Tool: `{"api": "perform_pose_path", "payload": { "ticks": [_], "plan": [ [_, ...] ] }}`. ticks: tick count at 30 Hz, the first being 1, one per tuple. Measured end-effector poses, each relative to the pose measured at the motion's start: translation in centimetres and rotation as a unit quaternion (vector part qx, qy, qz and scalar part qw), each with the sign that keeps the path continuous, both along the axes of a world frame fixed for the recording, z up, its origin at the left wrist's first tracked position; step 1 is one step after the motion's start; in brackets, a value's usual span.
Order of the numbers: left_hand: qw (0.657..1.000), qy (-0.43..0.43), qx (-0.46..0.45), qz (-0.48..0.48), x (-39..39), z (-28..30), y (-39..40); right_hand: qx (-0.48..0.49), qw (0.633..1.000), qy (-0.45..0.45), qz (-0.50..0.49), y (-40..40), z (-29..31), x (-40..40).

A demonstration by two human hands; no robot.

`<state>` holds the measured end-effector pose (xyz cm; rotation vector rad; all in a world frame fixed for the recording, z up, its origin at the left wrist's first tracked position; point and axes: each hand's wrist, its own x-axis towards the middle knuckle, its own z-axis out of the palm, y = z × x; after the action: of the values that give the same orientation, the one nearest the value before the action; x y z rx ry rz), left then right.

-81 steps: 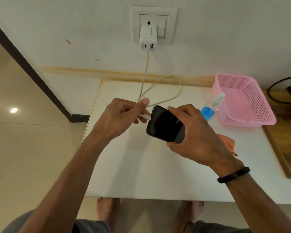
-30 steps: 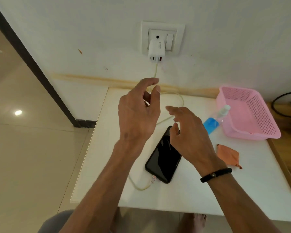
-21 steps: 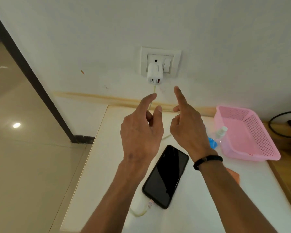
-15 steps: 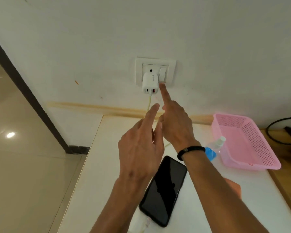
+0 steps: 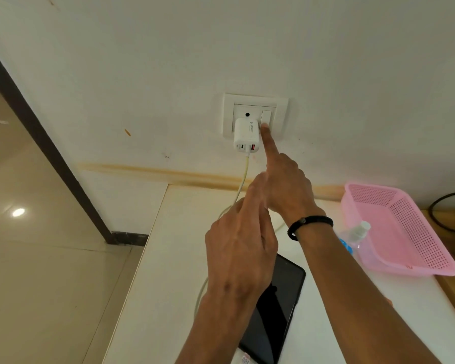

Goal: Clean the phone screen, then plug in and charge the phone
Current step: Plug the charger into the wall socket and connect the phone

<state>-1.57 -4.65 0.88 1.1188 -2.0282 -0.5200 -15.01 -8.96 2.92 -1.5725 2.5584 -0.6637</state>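
Our right hand (image 5: 284, 190) has its index finger out, tip on the wall switch (image 5: 265, 117), holding nothing. Left hand (image 5: 241, 248) hovers loosely open, empty, over the phone (image 5: 276, 308) lying cabled on the surface (image 5: 168, 258).

Soft, even light – one lamp glare on the glossy floor (image 5: 18, 212) – with wide-angle bending at the edges.

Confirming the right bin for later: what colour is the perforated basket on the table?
Pink: the basket shows clearly at the right in the head view.
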Motion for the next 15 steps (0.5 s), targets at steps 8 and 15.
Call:
{"api": "perform_pose_path", "payload": {
  "ticks": [8,15],
  "plan": [
    [1.0,0.019,0.011,-0.007,-0.3,0.0,0.2,0.004,1.0,-0.021,0.003,0.1,-1.0,0.0],
    [0.999,0.036,0.02,-0.006,-0.4,-0.1,0.3,0.034,0.998,-0.045,-0.002,-0.5,-1.5,0.0]
  ]
}}
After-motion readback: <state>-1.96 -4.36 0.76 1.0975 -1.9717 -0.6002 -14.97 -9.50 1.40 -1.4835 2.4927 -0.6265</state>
